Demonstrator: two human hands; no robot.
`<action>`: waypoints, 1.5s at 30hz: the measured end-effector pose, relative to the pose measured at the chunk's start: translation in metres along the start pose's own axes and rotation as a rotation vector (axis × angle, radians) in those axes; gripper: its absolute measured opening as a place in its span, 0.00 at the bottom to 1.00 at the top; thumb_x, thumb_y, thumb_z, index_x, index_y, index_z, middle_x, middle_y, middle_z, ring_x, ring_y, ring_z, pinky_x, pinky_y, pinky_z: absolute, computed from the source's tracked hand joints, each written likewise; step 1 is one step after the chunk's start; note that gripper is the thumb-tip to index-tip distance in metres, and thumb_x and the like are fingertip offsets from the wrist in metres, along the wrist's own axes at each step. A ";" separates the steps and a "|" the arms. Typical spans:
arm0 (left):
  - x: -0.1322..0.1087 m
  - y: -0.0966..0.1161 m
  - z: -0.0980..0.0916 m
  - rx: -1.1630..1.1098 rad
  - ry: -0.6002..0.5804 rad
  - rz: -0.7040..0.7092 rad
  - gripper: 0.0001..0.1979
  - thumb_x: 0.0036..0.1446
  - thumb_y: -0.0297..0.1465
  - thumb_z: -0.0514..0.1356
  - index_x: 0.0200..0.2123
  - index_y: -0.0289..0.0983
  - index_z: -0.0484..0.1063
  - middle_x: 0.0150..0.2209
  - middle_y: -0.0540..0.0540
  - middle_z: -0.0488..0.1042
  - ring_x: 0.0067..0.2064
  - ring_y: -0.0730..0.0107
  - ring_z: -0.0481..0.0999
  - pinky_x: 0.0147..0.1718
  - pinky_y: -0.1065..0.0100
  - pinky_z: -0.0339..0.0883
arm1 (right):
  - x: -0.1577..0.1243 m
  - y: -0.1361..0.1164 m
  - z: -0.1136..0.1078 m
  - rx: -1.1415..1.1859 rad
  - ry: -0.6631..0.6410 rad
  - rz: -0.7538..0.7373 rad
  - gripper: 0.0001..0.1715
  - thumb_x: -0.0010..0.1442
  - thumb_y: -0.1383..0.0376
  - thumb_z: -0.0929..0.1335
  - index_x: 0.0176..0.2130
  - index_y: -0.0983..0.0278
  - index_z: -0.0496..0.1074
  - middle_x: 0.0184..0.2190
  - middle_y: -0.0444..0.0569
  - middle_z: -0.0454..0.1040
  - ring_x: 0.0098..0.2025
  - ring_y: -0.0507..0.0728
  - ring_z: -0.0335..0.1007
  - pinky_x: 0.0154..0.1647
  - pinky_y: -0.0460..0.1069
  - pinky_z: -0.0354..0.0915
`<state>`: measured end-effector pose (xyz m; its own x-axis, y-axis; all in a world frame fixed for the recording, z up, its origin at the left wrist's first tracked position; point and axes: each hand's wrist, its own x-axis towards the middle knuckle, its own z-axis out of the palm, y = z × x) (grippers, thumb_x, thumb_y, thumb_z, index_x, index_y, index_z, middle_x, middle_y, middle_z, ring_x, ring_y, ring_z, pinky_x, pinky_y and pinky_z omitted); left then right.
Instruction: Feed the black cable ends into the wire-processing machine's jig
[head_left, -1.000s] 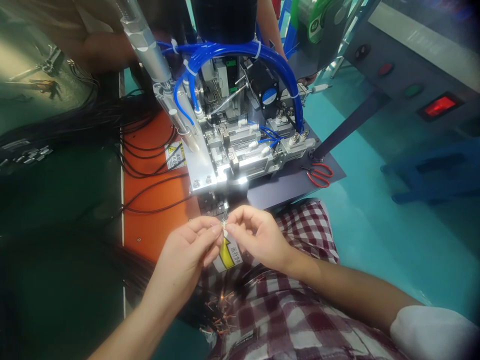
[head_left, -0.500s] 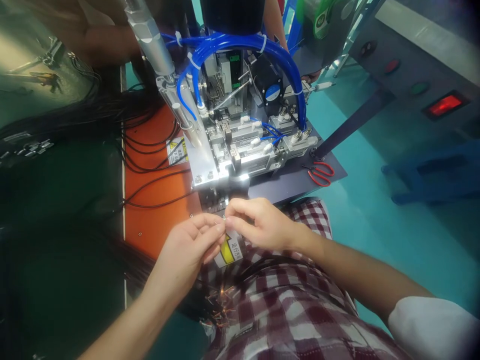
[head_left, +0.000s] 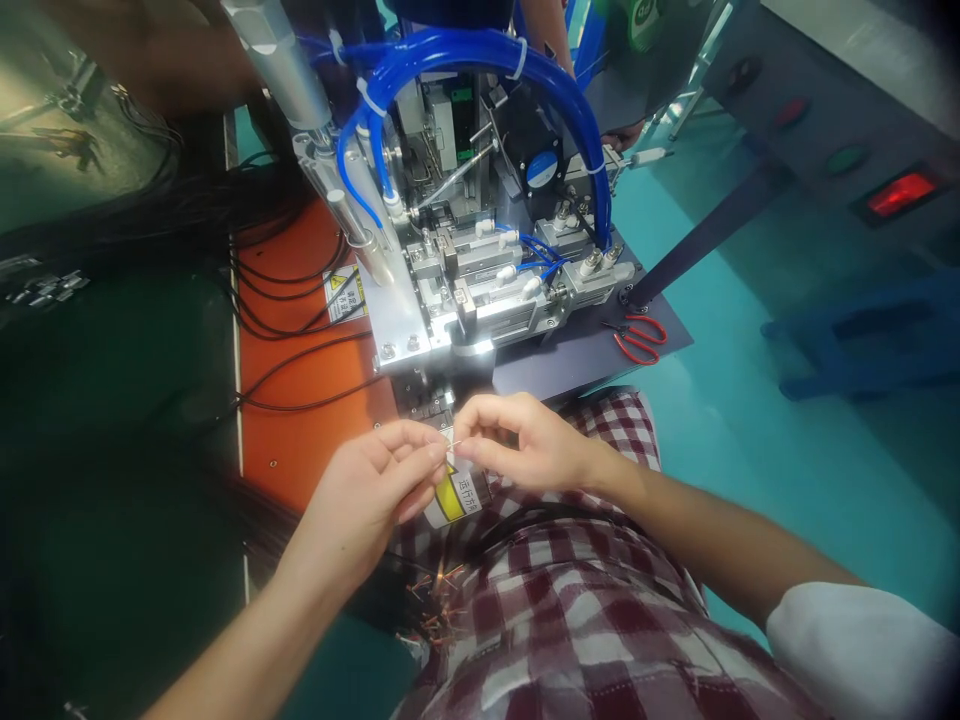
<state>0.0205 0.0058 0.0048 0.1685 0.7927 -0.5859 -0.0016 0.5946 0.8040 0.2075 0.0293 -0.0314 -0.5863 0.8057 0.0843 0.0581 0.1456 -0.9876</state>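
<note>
My left hand (head_left: 382,485) and my right hand (head_left: 525,440) meet in front of the machine, each closed in a pinch of thumb and forefinger. A thin pale wire (head_left: 453,444) spans the small gap between the two sets of fingertips. Most of it is hidden by the fingers. Just below the hands is a white label with a yellow arrow (head_left: 450,497). The metal front of the machine (head_left: 472,335), with its pneumatic cylinders, stands right beyond the fingertips.
Black cables (head_left: 300,335) run across the orange plate (head_left: 307,440). Red-handled cutters (head_left: 637,340) lie on the dark base plate (head_left: 555,370). Thin orange and white wire ends (head_left: 442,605) hang by the checked apron (head_left: 570,610). Blue air hoses (head_left: 480,45) arch above. Another person's arm shows behind.
The fingertips have drawn slightly apart, so more of the thin wire shows between them. The whole view has shifted a little, with the machine now higher and further left.
</note>
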 end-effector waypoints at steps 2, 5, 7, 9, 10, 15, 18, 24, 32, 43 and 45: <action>0.001 -0.001 0.000 -0.004 0.003 -0.006 0.13 0.47 0.37 0.69 0.28 0.33 0.74 0.19 0.53 0.68 0.16 0.86 0.55 0.19 0.75 0.45 | -0.002 0.001 0.004 0.067 0.025 0.024 0.06 0.64 0.65 0.67 0.35 0.65 0.69 0.25 0.42 0.69 0.25 0.48 0.64 0.27 0.44 0.61; 0.001 -0.003 0.000 -0.015 0.007 -0.013 0.13 0.47 0.37 0.69 0.28 0.33 0.74 0.18 0.54 0.67 0.17 0.85 0.54 0.20 0.75 0.46 | -0.002 0.000 0.009 0.110 0.081 0.042 0.06 0.63 0.66 0.68 0.33 0.65 0.69 0.25 0.41 0.69 0.25 0.48 0.63 0.25 0.44 0.60; 0.001 -0.004 0.000 -0.020 -0.003 -0.013 0.12 0.48 0.36 0.69 0.28 0.33 0.73 0.17 0.55 0.65 0.17 0.85 0.54 0.20 0.75 0.46 | -0.002 0.000 0.013 0.124 0.123 0.054 0.06 0.61 0.67 0.68 0.32 0.65 0.68 0.24 0.41 0.68 0.24 0.48 0.61 0.25 0.44 0.59; 0.000 -0.003 0.001 -0.031 -0.019 -0.006 0.12 0.49 0.36 0.68 0.27 0.33 0.73 0.17 0.54 0.65 0.17 0.85 0.54 0.20 0.75 0.46 | -0.002 0.000 0.018 0.176 0.153 0.079 0.05 0.59 0.67 0.68 0.31 0.65 0.67 0.23 0.40 0.66 0.23 0.47 0.60 0.24 0.44 0.59; 0.000 -0.002 0.002 -0.041 -0.024 -0.001 0.12 0.49 0.36 0.68 0.27 0.33 0.73 0.17 0.55 0.65 0.17 0.85 0.54 0.20 0.75 0.46 | -0.002 0.001 0.020 0.207 0.163 0.095 0.05 0.59 0.67 0.68 0.30 0.64 0.67 0.22 0.40 0.65 0.23 0.47 0.59 0.24 0.43 0.58; -0.003 0.000 0.001 -0.073 -0.004 0.003 0.12 0.51 0.37 0.67 0.28 0.34 0.72 0.15 0.56 0.63 0.18 0.84 0.54 0.21 0.75 0.47 | -0.006 -0.002 0.025 0.209 0.182 0.164 0.06 0.60 0.67 0.66 0.30 0.64 0.66 0.22 0.40 0.66 0.22 0.47 0.59 0.23 0.44 0.58; -0.002 0.000 0.001 -0.064 0.012 0.000 0.12 0.50 0.37 0.67 0.28 0.34 0.73 0.16 0.55 0.64 0.18 0.83 0.54 0.21 0.74 0.47 | -0.007 -0.007 0.023 0.066 0.199 0.163 0.09 0.63 0.63 0.66 0.31 0.63 0.66 0.23 0.41 0.68 0.23 0.48 0.61 0.24 0.44 0.58; -0.001 -0.003 0.003 -0.058 0.026 0.005 0.13 0.47 0.37 0.70 0.28 0.34 0.73 0.16 0.56 0.63 0.17 0.83 0.55 0.19 0.75 0.46 | -0.006 -0.011 0.026 -0.172 0.219 0.061 0.11 0.66 0.65 0.63 0.31 0.63 0.66 0.24 0.41 0.66 0.26 0.49 0.59 0.30 0.46 0.57; -0.002 -0.003 0.000 0.017 0.006 0.044 0.13 0.53 0.41 0.67 0.33 0.38 0.71 0.13 0.57 0.61 0.16 0.80 0.56 0.19 0.75 0.46 | -0.002 -0.007 0.030 0.086 0.273 0.144 0.12 0.64 0.63 0.64 0.28 0.62 0.64 0.21 0.39 0.61 0.23 0.49 0.54 0.25 0.45 0.54; -0.006 -0.009 0.013 0.199 0.236 0.437 0.04 0.56 0.32 0.65 0.30 0.40 0.75 0.31 0.50 0.72 0.26 0.75 0.65 0.24 0.71 0.58 | 0.004 -0.015 0.024 0.200 0.298 0.180 0.11 0.59 0.64 0.65 0.25 0.62 0.62 0.20 0.39 0.60 0.22 0.48 0.54 0.24 0.45 0.55; -0.005 -0.010 0.012 0.389 0.279 0.663 0.04 0.57 0.28 0.64 0.29 0.41 0.76 0.34 0.49 0.73 0.33 0.70 0.71 0.32 0.70 0.64 | 0.005 -0.015 0.024 0.403 0.264 0.286 0.12 0.59 0.65 0.65 0.25 0.62 0.61 0.18 0.37 0.58 0.20 0.47 0.51 0.21 0.44 0.52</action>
<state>0.0316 -0.0062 0.0006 0.0016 0.9981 0.0609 0.3364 -0.0579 0.9399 0.1844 0.0173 -0.0193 -0.3677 0.9047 -0.2153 -0.1589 -0.2892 -0.9440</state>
